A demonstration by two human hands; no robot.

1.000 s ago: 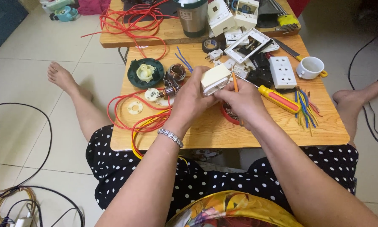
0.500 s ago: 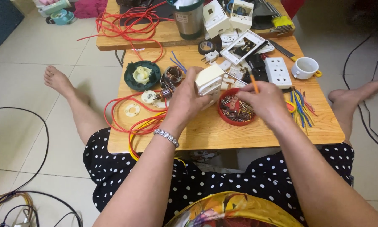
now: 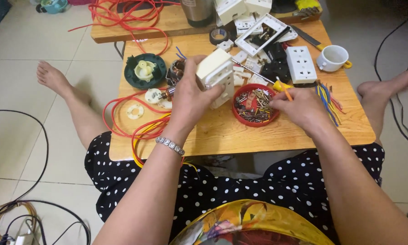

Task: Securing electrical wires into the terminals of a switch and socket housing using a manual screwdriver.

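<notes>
Wooden table (image 3: pixel 222 136) cluttered with parts holds the work mid-way: the left hand (image 3: pixel 192 97) is clamped around a cream socket housing (image 3: pixel 216 75), lifted at 12 o'clock, while the right hand (image 3: pixel 299 106), fingers pinched on a screwdriver (image 3: pixel 283 88), hovers at the red screw dish (image 3: pixel 254 105), nothing fastened yet.

The left hand (image 3: pixel 192 97) covers the rear of the cream socket box (image 3: pixel 216 75). The right hand (image 3: pixel 299 106) hides most of the screwdriver (image 3: pixel 283 87). Small parts in the red bowl (image 3: pixel 255 121) are too tiny to identify. The steel cup (image 3: pixel 198 11) is cut by the top edge.
</notes>
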